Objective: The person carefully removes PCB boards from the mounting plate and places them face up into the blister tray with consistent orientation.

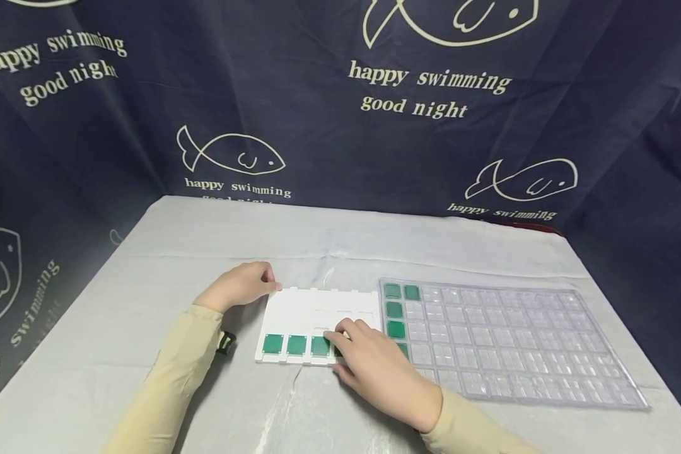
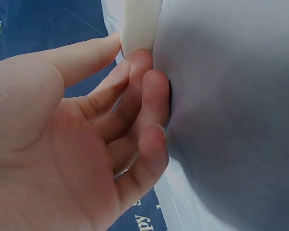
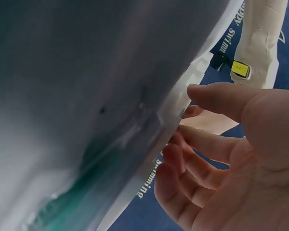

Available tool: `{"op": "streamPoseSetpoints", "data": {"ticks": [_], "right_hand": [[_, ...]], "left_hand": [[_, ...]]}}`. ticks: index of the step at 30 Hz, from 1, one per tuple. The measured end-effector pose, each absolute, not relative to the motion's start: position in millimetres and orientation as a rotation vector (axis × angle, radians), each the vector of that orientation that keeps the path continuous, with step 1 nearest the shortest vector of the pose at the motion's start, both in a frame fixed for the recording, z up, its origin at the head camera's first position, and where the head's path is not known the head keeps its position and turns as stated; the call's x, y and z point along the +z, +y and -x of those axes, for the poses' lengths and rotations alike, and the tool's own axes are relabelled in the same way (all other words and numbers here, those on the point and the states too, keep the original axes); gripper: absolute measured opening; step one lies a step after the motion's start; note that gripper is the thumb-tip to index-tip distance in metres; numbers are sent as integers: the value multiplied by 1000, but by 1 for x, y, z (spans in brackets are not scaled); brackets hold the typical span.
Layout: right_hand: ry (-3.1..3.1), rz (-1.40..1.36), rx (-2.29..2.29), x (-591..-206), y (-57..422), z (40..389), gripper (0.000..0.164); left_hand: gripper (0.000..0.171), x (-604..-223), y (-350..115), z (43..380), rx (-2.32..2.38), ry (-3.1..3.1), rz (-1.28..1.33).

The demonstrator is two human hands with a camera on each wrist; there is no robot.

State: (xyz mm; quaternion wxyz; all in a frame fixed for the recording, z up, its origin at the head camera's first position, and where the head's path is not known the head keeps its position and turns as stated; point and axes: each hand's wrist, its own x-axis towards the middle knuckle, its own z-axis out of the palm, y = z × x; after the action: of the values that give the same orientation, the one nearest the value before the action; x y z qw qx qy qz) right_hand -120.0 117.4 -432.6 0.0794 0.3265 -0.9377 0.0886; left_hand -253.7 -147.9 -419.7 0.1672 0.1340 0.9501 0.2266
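Observation:
A white tray [image 1: 295,309] lies on the table, with green square boards [image 1: 296,345] in its front row. My left hand [image 1: 243,285] pinches the tray's far left corner; in the left wrist view the thumb and fingertips [image 2: 141,60] meet at its pale edge. My right hand [image 1: 377,366] reaches over the front right of the tray. Its index fingertip is right at the third green board [image 1: 320,345], and the thumb is at the front edge. Another green piece is mostly hidden beneath this hand. In the right wrist view, thumb and fingers [image 3: 214,98] stand apart beside the tray's edge.
A clear compartment tray [image 1: 499,340] lies right of the white tray, close beside it. Green boards [image 1: 394,309] sit in its left column, and one more in the second column at the back. A dark blue printed curtain [image 1: 340,151] hangs behind the table.

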Motion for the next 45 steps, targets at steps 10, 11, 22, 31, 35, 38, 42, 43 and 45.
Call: {"op": "streamPoseSetpoints", "data": {"ticks": [10, 11, 22, 31, 35, 38, 42, 43, 45], "right_hand": [[-2805, -967, 257, -434, 111, 122, 38], [-2802, -966, 257, -434, 111, 122, 38], [-2707, -990, 328, -431, 110, 125, 19], [-2768, -916, 588, -422, 113, 126, 19], [-2805, -824, 721, -416, 118, 129, 20], [-2842, -774, 809, -411, 121, 132, 18], [-2866, -756, 889, -406, 126, 135, 15], [-2873, -749, 897, -405, 127, 136, 14], [-2873, -743, 904, -403, 129, 137, 14]], "left_hand": [[22, -422, -150, 251, 649, 2697, -368], [22, -422, -151, 251, 648, 2695, -371], [22, -420, -149, 256, 656, 2693, -355], [22, -420, -148, 255, 642, 2690, -361], [22, -421, -147, 255, 638, 2688, -351], [23, -421, -147, 256, 639, 2687, -346], [23, -421, -147, 256, 638, 2690, -342], [23, -421, -147, 256, 636, 2690, -342], [23, -421, -146, 256, 631, 2693, -339]]}}
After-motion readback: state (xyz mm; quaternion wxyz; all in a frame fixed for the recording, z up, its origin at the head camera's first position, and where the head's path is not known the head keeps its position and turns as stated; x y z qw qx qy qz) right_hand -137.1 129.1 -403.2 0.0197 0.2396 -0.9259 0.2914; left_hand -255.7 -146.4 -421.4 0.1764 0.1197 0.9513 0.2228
